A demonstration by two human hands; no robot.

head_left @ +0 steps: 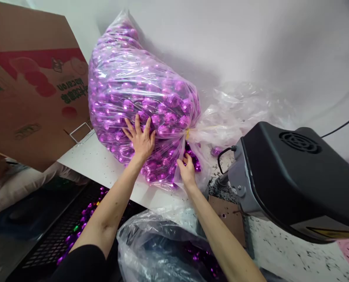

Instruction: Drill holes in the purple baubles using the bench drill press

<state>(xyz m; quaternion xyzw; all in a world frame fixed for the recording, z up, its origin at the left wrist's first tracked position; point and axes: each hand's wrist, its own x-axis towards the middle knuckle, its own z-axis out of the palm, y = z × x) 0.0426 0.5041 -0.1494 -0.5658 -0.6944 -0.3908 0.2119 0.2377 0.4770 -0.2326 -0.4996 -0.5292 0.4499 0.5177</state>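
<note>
A large clear plastic bag (142,86) full of shiny purple faceted balls lies against the wall, its neck bound with a yellow tie (187,133). My left hand (142,139) rests on the bag's side with its fingers spread. Just below the tie, my right hand (187,170) has thumb and fingers closed on the bag's plastic. Dark purple beads (194,158) show beside its fingertips. Beneath my arms is another clear plastic bag (151,239), open, with some purple pieces inside.
A black machine head (297,176) stands at the right above a brown plate (227,215). At the left is a printed cardboard box (30,98). A black crate (45,246) with purple pieces sits below the table's edge. Dark flecks litter the white tabletop (280,243).
</note>
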